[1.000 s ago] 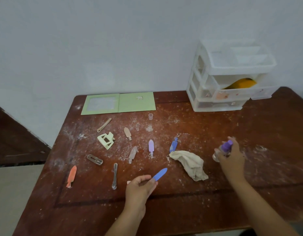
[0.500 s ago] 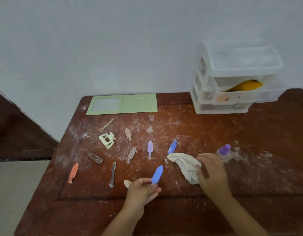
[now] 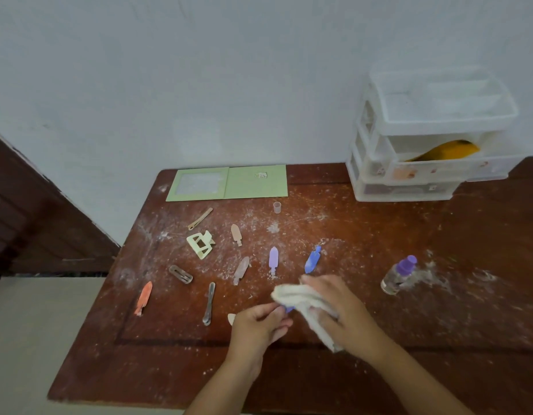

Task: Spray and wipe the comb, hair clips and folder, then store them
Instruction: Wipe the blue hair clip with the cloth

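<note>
My left hand (image 3: 259, 323) pinches a blue hair clip (image 3: 289, 309), and only a small piece of the clip shows. My right hand (image 3: 337, 310) holds a cream cloth (image 3: 301, 298) against that clip. Several hair clips lie on the dusty table: another blue one (image 3: 312, 260), a lilac one (image 3: 273, 259), an orange one (image 3: 143, 298) and a pale green claw clip (image 3: 200, 244). The open green folder (image 3: 229, 182) lies at the table's back edge. The spray bottle (image 3: 398, 275) with a purple top stands to the right. An orange comb (image 3: 447, 150) sits in an open drawer.
A white plastic drawer unit (image 3: 423, 139) stands at the back right, its middle drawer pulled out. A small clear cap (image 3: 277, 206) stands near the folder. White dust covers the brown wooden table (image 3: 438, 241). The table's left edge drops to the floor.
My right hand set the spray bottle down on the table, picked up the cloth and brought it left onto the blue clip held by my left hand.
</note>
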{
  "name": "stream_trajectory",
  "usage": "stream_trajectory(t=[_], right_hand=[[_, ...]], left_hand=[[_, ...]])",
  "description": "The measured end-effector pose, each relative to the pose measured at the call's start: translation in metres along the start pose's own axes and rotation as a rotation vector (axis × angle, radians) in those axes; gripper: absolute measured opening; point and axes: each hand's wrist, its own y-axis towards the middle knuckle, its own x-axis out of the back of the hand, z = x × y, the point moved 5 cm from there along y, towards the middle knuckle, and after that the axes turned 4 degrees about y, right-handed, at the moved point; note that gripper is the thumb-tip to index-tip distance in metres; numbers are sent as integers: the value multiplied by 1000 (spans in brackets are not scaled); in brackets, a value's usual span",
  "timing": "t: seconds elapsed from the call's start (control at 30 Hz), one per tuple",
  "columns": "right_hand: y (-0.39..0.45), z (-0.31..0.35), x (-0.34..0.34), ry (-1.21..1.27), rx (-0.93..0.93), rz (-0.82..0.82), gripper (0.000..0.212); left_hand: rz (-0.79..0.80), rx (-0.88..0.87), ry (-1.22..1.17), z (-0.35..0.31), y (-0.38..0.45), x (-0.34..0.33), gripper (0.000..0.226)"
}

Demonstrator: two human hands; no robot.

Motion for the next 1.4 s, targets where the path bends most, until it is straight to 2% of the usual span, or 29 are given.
stream_trajectory(t=[0.07, 0.13, 0.23, 0.37, 0.43, 0.57, 0.7, 0.77, 0.83, 0.9, 0.97, 1.03, 1.07, 1.13, 1.17, 1.27, 1.4], right_hand=[[2, 11, -10, -37, 105, 36, 48], [6, 19, -12, -47, 125, -5, 39], [3, 26, -7, -147, 169, -96, 24], [2, 15, 5, -225, 114, -149, 31], [3, 4, 18, -188, 53, -234, 27], [6, 7, 39, -113, 28, -327, 38], [8, 27, 32, -48, 119, -267, 35], [9, 43, 22, -73, 219, -217, 29], [11, 54, 18, -114, 286, -215, 33], [14, 55, 18, -173, 287, -220, 32], [16, 40, 24, -180, 196, -239, 30], [18, 18, 37, -73, -8, -309, 31], [17, 10, 44, 47, -143, -345, 35], [10, -2, 46, 352, -377, -316, 43], [6, -3, 46, 453, -435, -303, 44], [-2, 1, 39, 572, -509, -275, 47], [-5, 23, 36, 505, -388, -255, 37]], left_hand=[[20, -73, 20, -10, -4, -6, 26], [3, -125, 18, -19, -6, -7, 36], [14, -154, 20, -26, -12, -10, 35], [7, -121, -37, -25, -16, -10, 26], [-25, -106, -66, -25, -14, -6, 23], [-50, -101, -98, -28, -9, 1, 16], [0, -93, -129, -32, -12, -5, 19], [47, -113, -134, -36, -17, -9, 25], [71, -134, -127, -39, -22, -10, 27], [64, -153, -114, -40, -24, -8, 26], [49, -164, -89, -39, -25, -5, 23], [36, -158, -74, -36, -23, -3, 22], [30, -145, -87, -34, -22, -2, 23], [8, -122, -103, -29, -18, 1, 23], [-11, -127, -85, -28, -17, 1, 21], [-64, -207, -33, -27, -16, 3, 23], [-161, -357, 143, -30, -20, 9, 32]])
